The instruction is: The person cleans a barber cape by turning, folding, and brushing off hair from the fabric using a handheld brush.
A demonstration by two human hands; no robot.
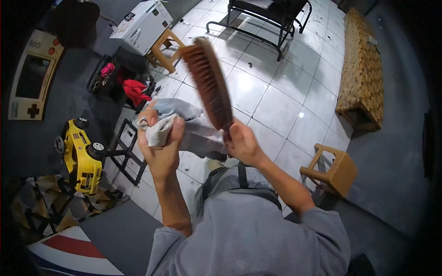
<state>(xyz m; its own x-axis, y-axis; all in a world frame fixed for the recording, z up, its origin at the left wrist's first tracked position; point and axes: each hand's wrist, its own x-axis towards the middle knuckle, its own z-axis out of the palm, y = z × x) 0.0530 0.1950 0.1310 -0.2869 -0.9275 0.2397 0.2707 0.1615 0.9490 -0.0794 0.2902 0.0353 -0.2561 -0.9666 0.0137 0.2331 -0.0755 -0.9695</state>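
Gripping the brush: the right hand (245,143) folds around the handle end of a long hand brush (209,85), thumb pressed against it, a hold that likely leaves the whole head free of the fingers.

Bunched cloth: the left hand (162,149) curls its fingers and thumb tightly over a wad of pale cloth (159,130), probably to keep the folds from slipping.

Blue-grey fabric: the blue-grey fabric (182,108) spreads from the left hand toward the brush; whether it is one piece with the wad, or touches the bristles, cannot be told.

Brush position: held in front of the body above the white tiled floor (258,99), it tilts up and leftward, bristle side facing left, seemingly so that side is turned toward the cloth hand.

Brush looks: dense reddish-brown bristles line a gently curved, brownish back; the upper end is slightly blurred.

Cloth looks: soft, creased and off-white where pinched.

Around the hands: a yellow toy car (84,156) stands to the left, a brown stool (332,171) to the right.
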